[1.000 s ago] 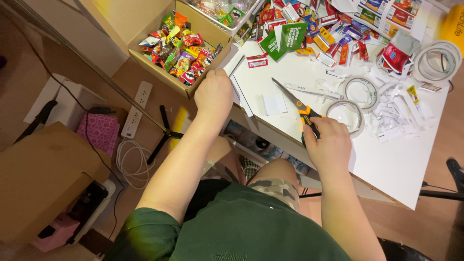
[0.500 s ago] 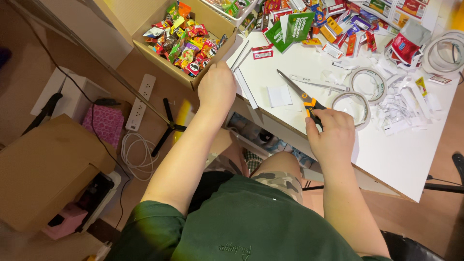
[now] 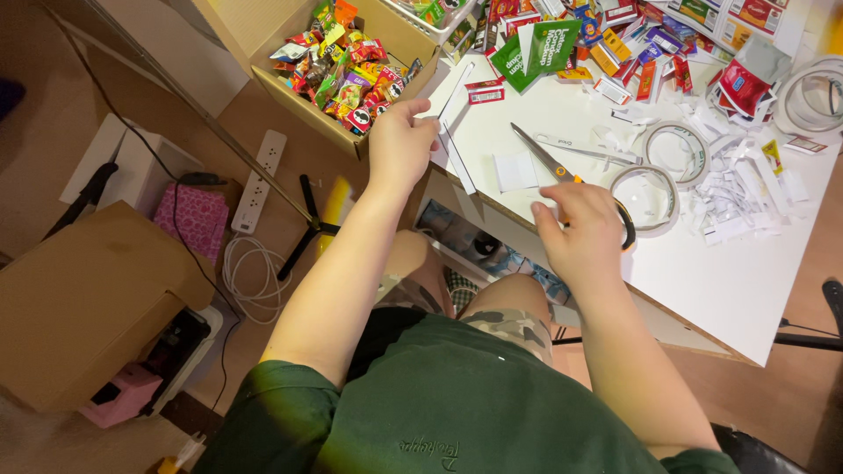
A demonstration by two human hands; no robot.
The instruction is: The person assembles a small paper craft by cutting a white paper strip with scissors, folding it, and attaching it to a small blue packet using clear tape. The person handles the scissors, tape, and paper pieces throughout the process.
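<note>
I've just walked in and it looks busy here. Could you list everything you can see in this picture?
Table: one, white, right.
Scissors: one, silver, on table under right hand.
Tape rolls: several, clear, right of scissors.
Paper scraps: many, white, beside tape.
Cardboard box: one, brown, upper left, filled with colourful snack packets.
Power strip: one, white, floor.
Left hand: pinching a white strip at table edge.
Right hand: on the scissors' handle.

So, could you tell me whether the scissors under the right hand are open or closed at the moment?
Closed: the scissors' two blades lie together as one narrow point on the white table, and the right hand covers their handles.
</note>
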